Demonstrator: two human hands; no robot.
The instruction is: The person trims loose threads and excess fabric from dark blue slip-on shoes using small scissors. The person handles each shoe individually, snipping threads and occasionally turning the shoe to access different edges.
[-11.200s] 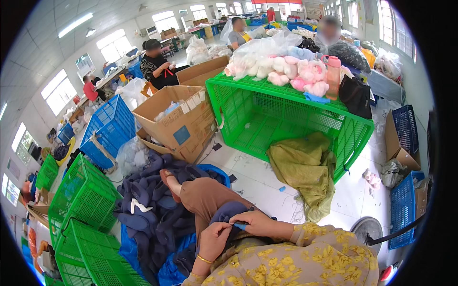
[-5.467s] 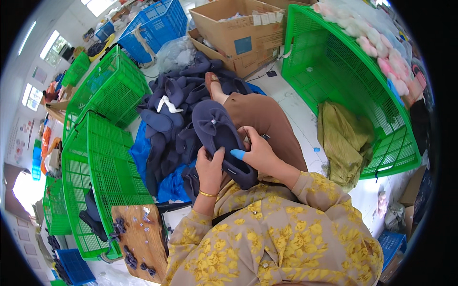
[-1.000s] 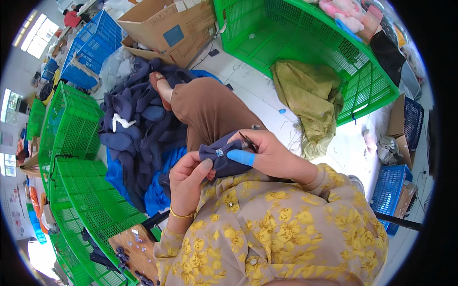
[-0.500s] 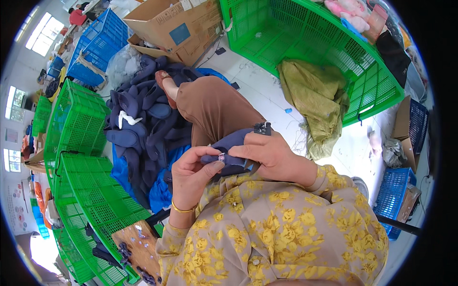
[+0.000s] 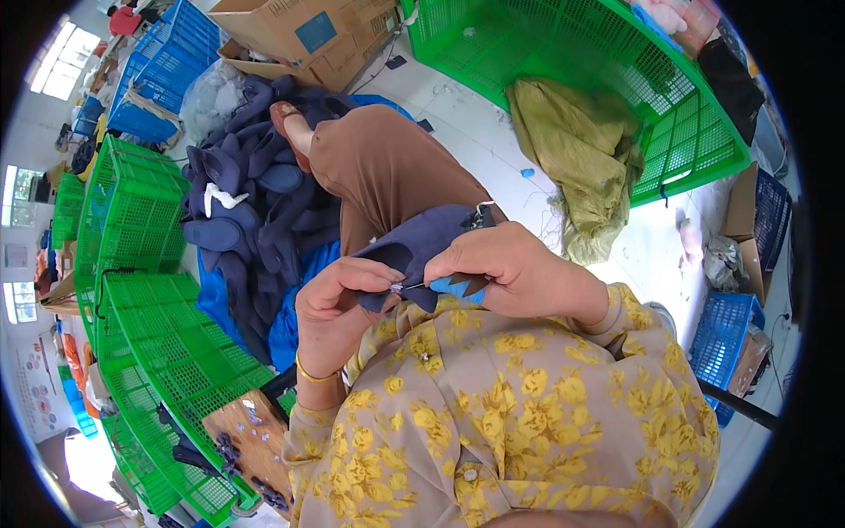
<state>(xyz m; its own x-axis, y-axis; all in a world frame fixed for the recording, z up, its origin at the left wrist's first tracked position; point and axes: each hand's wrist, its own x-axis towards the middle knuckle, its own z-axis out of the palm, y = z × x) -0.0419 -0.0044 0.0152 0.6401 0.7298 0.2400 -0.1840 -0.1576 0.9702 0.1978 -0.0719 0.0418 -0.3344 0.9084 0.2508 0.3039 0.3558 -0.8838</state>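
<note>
My left hand pinches the edge of a navy fabric slipper between thumb and fingers. At the pinch sits a small shiny ornament. From the right, my right hand is closed around a thin needle-like metal tool, its tip reaching the ornament. Something blue and brown shows under the right fingers; I cannot tell whether it is the tool's handle or a wrapping. A small black object sticks up behind that hand. The slipper rests above my lap, its opening toward the left hand.
Navy slippers lie heaped on blue sheeting at the left. Green mesh crates line that side; a larger green crate with an olive sack is far right. A wooden board holds small dark pieces. Cardboard boxes stand behind.
My right hand has shifted slightly right and lower, and the slipper's opening now shows more. The thin metal shaft has come into sight between my hands. The view has shifted slightly.
</note>
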